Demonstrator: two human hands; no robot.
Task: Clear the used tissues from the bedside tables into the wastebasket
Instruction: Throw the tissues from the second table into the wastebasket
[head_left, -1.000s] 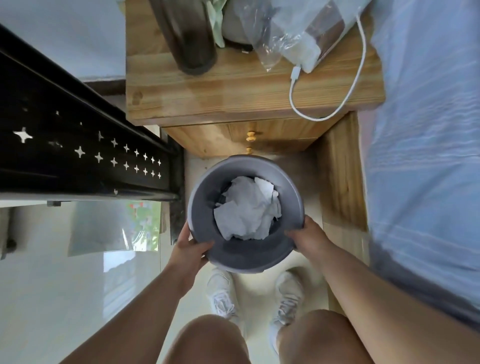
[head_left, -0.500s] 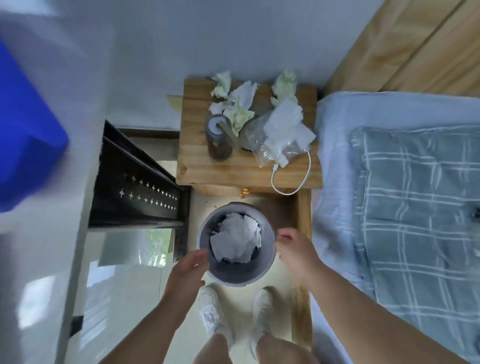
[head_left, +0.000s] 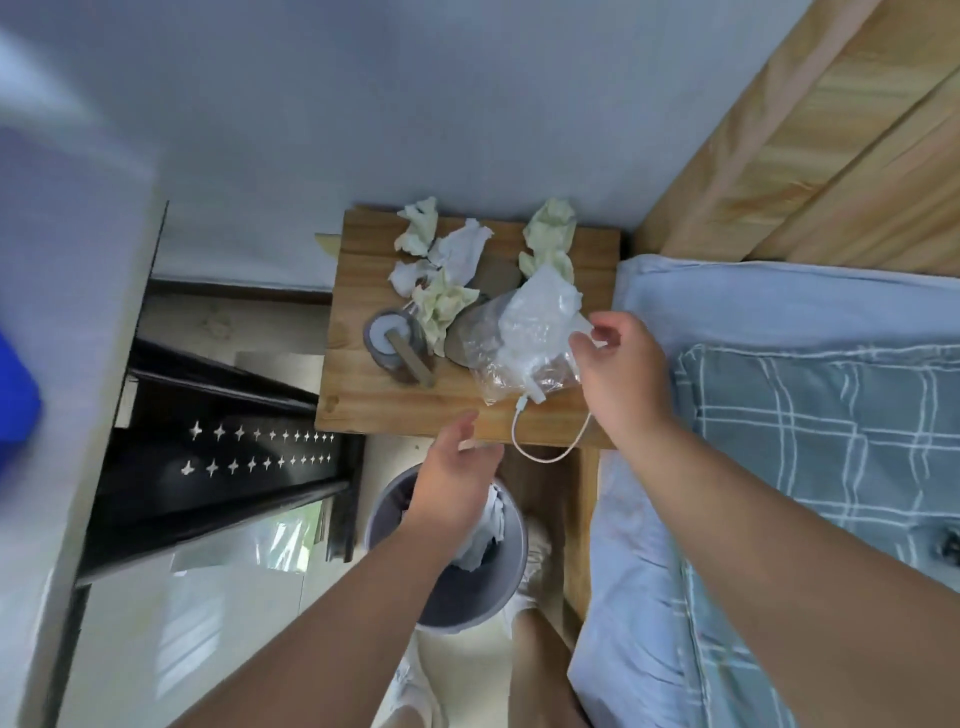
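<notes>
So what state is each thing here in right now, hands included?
Grey round plastic wastebasket: upright on the floor, crumpled white tissue inside.
Crumpled used tissues: uncollected, on the wooden bedside table.
Clear plastic bag: crumpled, on the table.
White charging cable: looped over the table's front edge.
Dark cylindrical jar: upright, open, stick inside.
Left hand: open, above the wastebasket.
Right hand: curled at the bag's edge, grip unclear.

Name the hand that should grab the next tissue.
Right. The right hand is over the table, nearest the back-right yellowish tissue; the left hand hovers at its front edge, above the wastebasket.
</notes>
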